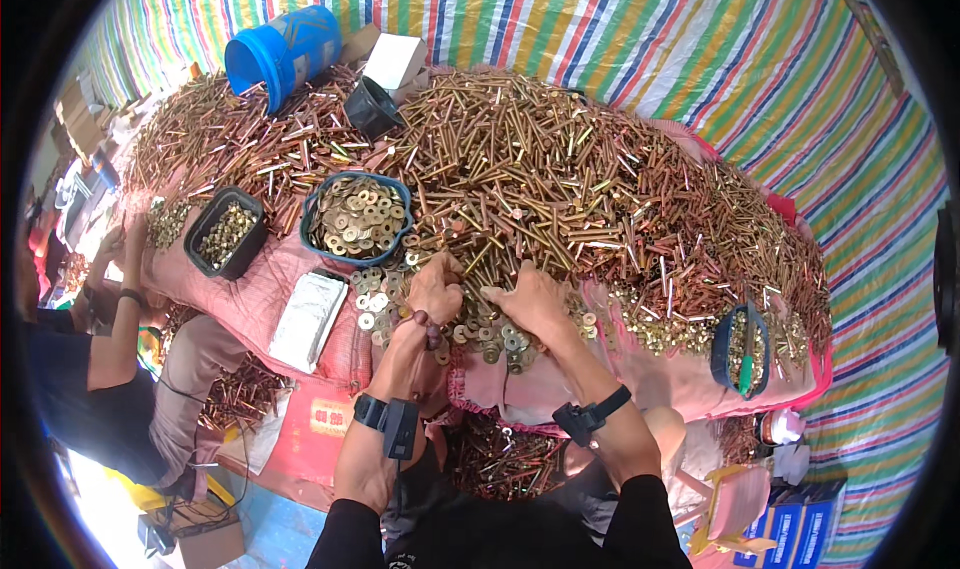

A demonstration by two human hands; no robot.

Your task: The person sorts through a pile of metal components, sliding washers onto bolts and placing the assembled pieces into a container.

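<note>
At the near edge of a big heap of long brass-coloured bolts (560, 199), my two hands work close together. My left hand (436, 287) has its fingers curled in at the bolts; what they hold, if anything, is hidden. Just to its right, my right hand (533, 297) touches the heap, thumb stretched towards the left hand and apart from the forefinger. Several bolts lie between the hands. Loose flat washers (500, 341) are scattered below and beside both hands. A blue basin (307, 231) full of washers stands left of my left hand.
Left are a black tub (228, 260) of small nuts and a silver packet (309, 321). A blue bucket (262, 67) lies tipped behind, near a black cup (372, 108). Far right, a tub (722, 354) holds a green-handled tool (746, 369). Another person (100, 379) works at far left.
</note>
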